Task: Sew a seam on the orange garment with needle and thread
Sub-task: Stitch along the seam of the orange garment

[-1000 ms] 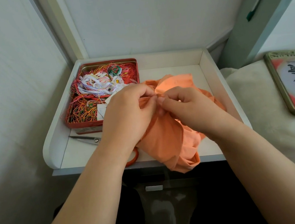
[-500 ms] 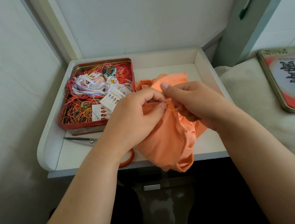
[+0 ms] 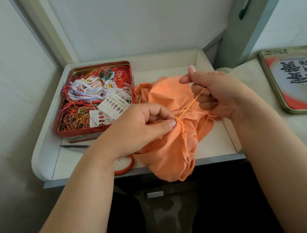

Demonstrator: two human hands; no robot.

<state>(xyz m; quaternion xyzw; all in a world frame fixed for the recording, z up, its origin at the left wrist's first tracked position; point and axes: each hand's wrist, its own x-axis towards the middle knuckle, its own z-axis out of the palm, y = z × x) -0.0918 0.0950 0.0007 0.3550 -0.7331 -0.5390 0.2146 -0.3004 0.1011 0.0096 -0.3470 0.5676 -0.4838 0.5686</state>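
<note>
Right hand (image 3: 217, 93) pulled thread (image 3: 190, 104) taut, garment (image 3: 168, 149) bunched

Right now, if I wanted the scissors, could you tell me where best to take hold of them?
Take the scissors by the orange handle loop at the table's near edge, coming from the front. The blades point left beside the red tin, and the left hand covers the middle.

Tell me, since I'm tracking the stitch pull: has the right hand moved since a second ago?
Yes. The right hand has drawn rightward, away from the red tin and the left hand, pulling the thread taut.
</note>
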